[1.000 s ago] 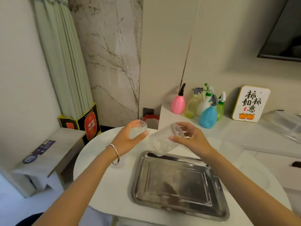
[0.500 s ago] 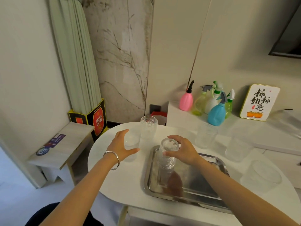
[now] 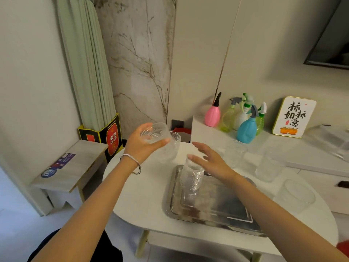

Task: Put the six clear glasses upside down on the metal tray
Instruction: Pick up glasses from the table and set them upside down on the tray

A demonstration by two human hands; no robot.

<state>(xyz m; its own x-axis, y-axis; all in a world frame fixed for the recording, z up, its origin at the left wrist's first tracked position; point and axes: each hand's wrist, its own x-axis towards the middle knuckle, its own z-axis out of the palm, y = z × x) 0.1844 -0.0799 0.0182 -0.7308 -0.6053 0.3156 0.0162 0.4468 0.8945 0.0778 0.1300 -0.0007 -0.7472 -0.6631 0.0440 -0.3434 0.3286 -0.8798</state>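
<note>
A metal tray [image 3: 213,210] lies on the white table. One ribbed clear glass [image 3: 191,177] stands upside down at the tray's far left corner. My right hand [image 3: 209,161] hovers open just above and behind it, fingers spread, not touching. My left hand [image 3: 141,144] holds a second ribbed glass [image 3: 154,133] in the air, tilted, left of the tray. Another ribbed glass [image 3: 172,148] stands upright on the table behind it. Three plain clear glasses stand right of the tray: one at the back [image 3: 235,154], one further right [image 3: 270,165], one nearest [image 3: 297,195].
Several spray bottles [image 3: 247,127] and a small sign [image 3: 293,117] stand on a white ledge behind the table. A low wooden stool [image 3: 75,165] sits to the left, beside a curtain and a yellow-black box [image 3: 111,138].
My right hand set the glass upside down on the tray and let go. My left hand lifted a glass off the table and tilted it.
</note>
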